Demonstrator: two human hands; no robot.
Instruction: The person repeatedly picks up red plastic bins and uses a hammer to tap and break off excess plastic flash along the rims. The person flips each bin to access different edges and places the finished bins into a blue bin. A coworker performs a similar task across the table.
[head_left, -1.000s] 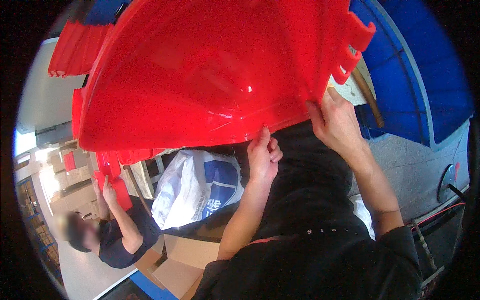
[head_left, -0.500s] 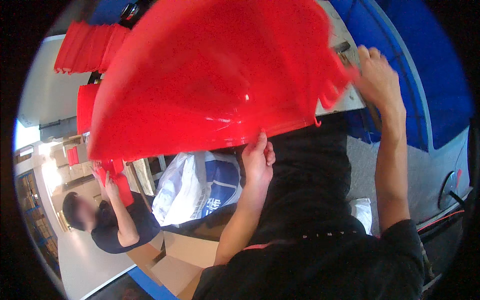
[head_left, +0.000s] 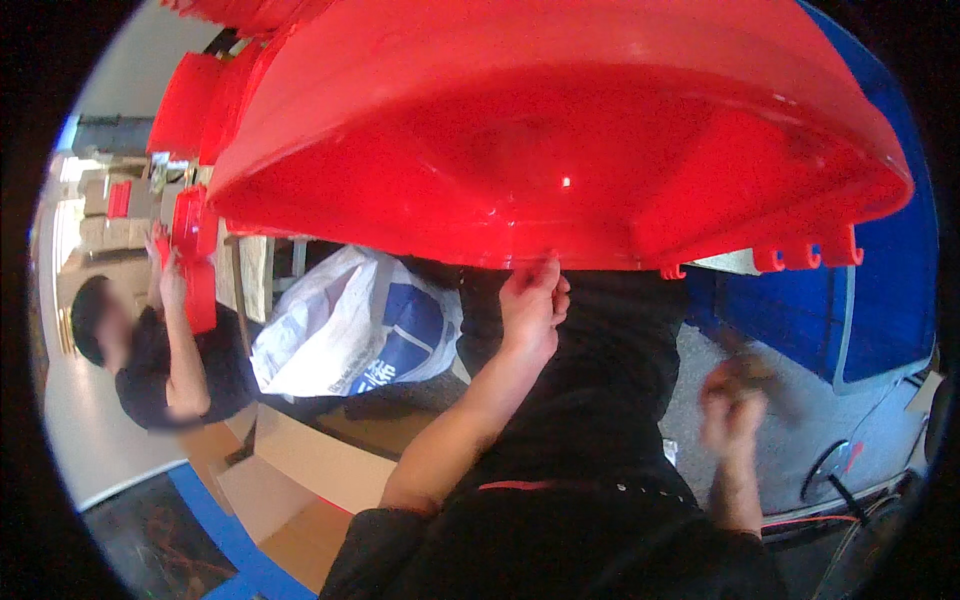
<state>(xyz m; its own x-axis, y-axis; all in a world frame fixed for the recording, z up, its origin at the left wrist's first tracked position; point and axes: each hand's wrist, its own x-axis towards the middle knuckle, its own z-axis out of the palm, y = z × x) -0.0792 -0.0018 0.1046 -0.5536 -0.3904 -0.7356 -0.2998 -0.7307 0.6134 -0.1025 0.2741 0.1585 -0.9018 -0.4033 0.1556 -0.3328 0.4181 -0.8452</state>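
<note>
A large, glossy red plastic basin-like piece (head_left: pixel 590 130) fills the upper middle of the head view, its hollow side toward me. Small hooks (head_left: pixel 805 255) stick out along its lower right edge. My left hand (head_left: pixel 533 305) pinches the near lower edge between thumb and fingers. Off to the right and lower, my right hand (head_left: pixel 735 405) is away from the piece and smeared by motion. A dark blurred shape lies at its fingers, and I cannot make out whether it is a held tool.
Red plastic parts (head_left: pixel 190 105) are stacked at upper left. A co-worker (head_left: pixel 180 350) handles red pieces at left. A white and blue sack (head_left: pixel 350 330) and an open cardboard box (head_left: pixel 300 500) stand at lower left. A large blue bin (head_left: pixel 800 310) stands at right.
My right hand has dropped from beside the piece's right edge to lower right. The red piece has tilted and shifted right in view, with my left hand still on its edge.
</note>
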